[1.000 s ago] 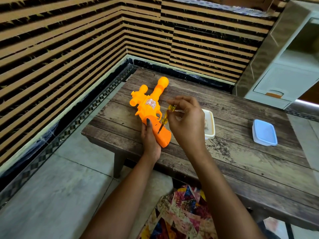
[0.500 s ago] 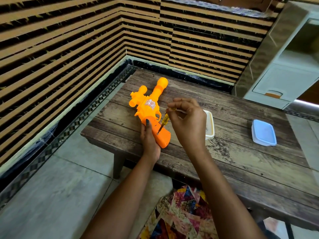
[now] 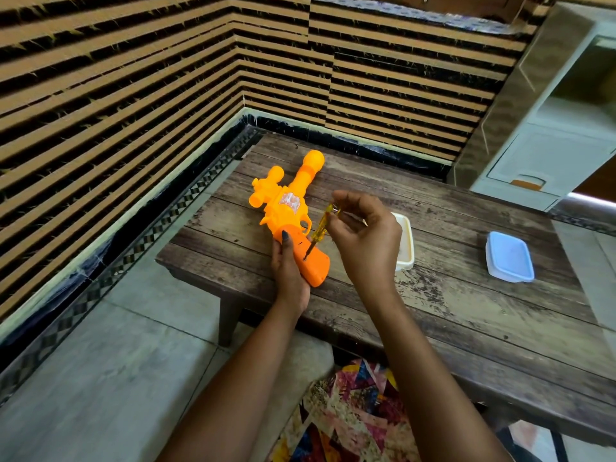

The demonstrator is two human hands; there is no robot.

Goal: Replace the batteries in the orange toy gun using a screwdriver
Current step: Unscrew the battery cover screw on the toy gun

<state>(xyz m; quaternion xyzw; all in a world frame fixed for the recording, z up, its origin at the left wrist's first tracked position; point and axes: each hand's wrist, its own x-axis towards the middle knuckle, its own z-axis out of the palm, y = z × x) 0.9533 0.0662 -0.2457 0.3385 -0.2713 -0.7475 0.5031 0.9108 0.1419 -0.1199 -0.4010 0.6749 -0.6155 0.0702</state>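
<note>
The orange toy gun [image 3: 289, 208] lies on the wooden table [image 3: 450, 311], barrel pointing away from me. My left hand [image 3: 289, 271] grips its handle from the left, thumb on top. A small yellow see-through screwdriver [image 3: 319, 230] stands tilted with its tip in a screw hole on the handle. My right hand [image 3: 365, 238] pinches the screwdriver's upper end between thumb and fingertips.
A white open container [image 3: 406, 243] sits just behind my right hand. A blue lid [image 3: 509, 256] lies further right on the table. Striped walls enclose the table's far left corner. A patterned cloth [image 3: 346, 418] covers my lap below the table edge.
My right-hand fingers have shifted around the screwdriver handle, spreading more, as it turns. The gun and my left hand stay in place.
</note>
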